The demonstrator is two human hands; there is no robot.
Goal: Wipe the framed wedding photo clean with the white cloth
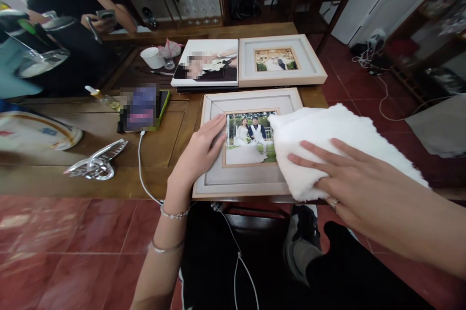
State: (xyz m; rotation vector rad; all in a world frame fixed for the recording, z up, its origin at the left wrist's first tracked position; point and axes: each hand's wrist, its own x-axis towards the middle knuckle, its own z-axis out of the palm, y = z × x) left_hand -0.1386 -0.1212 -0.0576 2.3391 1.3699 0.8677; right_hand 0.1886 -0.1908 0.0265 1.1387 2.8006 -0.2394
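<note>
A framed wedding photo (251, 101) lies flat at the near edge of the wooden table (160, 154). My left hand (199, 152) rests flat on the frame's left side, fingers stretched out and together. A white fluffy cloth (327, 130) covers the frame's right part. My right hand (340, 174) lies flat on the cloth with fingers spread, a ring on one finger.
Behind lie a second framed photo (282, 60) and a photo album (207, 63). To the left are a phone (142, 107) on a white cable, a silver hair clip (96, 162), a tray (34, 130), a white cup (153, 57). Another person holding a phone (105, 14) sits at far left.
</note>
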